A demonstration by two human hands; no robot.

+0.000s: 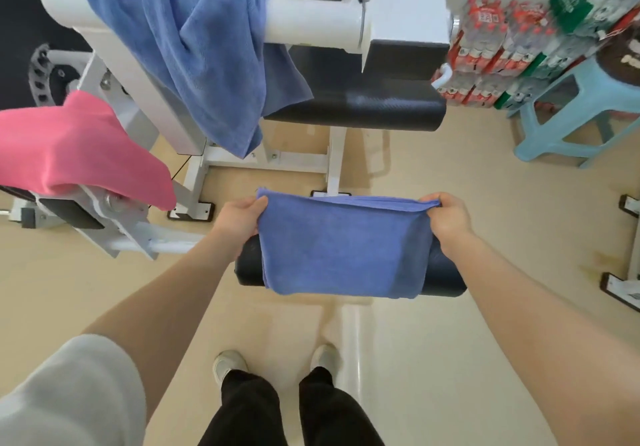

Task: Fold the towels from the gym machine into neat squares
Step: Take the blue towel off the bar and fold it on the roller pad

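Both hands grip the far corners of a folded blue towel [341, 244] that lies draped over a black padded roller [445, 277]. The left hand [242, 218] pinches the towel's left corner, the right hand [446, 218] its right corner, fingers closed on the cloth. Beyond the left hand, a pink towel [79, 151] and a second blue towel [204, 54] hang on the white gym machine [311, 19].
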